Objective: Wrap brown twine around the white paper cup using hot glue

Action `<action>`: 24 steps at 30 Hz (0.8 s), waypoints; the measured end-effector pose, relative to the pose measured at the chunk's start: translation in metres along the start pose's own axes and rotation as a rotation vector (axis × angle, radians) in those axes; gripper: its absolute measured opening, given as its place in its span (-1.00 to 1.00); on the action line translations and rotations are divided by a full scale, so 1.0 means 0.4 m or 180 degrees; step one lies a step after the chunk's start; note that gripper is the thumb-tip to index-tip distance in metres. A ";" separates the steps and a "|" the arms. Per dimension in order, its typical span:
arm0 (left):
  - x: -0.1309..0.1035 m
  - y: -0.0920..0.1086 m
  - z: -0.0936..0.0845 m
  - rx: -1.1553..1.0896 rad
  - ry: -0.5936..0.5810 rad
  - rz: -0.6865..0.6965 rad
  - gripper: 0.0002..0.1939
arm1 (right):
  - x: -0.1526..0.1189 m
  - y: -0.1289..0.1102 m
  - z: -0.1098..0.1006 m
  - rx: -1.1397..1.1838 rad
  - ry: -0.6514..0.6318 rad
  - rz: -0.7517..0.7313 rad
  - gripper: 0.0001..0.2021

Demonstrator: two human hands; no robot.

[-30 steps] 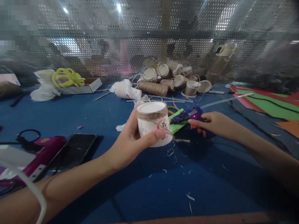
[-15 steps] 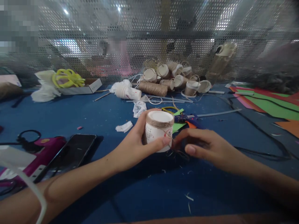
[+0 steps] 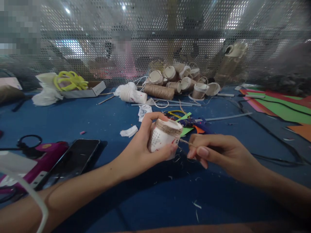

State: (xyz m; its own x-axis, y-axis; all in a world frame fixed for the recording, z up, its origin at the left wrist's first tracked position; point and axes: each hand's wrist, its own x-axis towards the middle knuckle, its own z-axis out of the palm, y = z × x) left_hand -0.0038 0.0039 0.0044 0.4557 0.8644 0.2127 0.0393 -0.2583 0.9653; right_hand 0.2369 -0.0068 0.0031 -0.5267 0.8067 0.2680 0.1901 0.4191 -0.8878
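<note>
- Fingers of the left hand (image 3: 145,149) grip the twine-wrapped paper cup (image 3: 165,137), tilted, at the frame's centre; the right hand's (image 3: 218,153) pinch its twine end (image 3: 188,142).
- Blue tabletop (image 3: 111,200), littered with scraps.
- Perforated metal screen (image 3: 150,35) across the top.

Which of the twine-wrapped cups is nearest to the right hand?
The cup in the left hand; the other wrapped cups are farther back, near the perforated screen.
</note>
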 end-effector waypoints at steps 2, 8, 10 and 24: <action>-0.001 0.001 0.001 -0.0091 -0.0031 -0.0034 -0.55 | 0.000 0.001 -0.003 -0.0071 0.0040 -0.0033 -0.74; 0.000 0.000 0.005 -0.0467 -0.0143 -0.0062 -0.57 | 0.003 0.011 -0.009 -0.0309 0.0109 -0.0068 -0.74; -0.002 0.000 0.006 -0.0577 -0.0147 -0.0131 -0.56 | 0.004 0.012 -0.009 -0.0319 0.0094 -0.0026 -0.73; -0.007 -0.008 0.004 -0.0918 -0.0379 -0.0297 -0.52 | 0.009 0.003 -0.004 -0.0284 0.0115 0.0094 -0.72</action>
State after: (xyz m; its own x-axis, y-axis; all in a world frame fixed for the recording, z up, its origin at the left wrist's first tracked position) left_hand -0.0039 0.0017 0.0005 0.5635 0.8176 0.1185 -0.1600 -0.0328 0.9866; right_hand 0.2365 -0.0027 0.0037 -0.4899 0.8330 0.2570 0.2789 0.4290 -0.8592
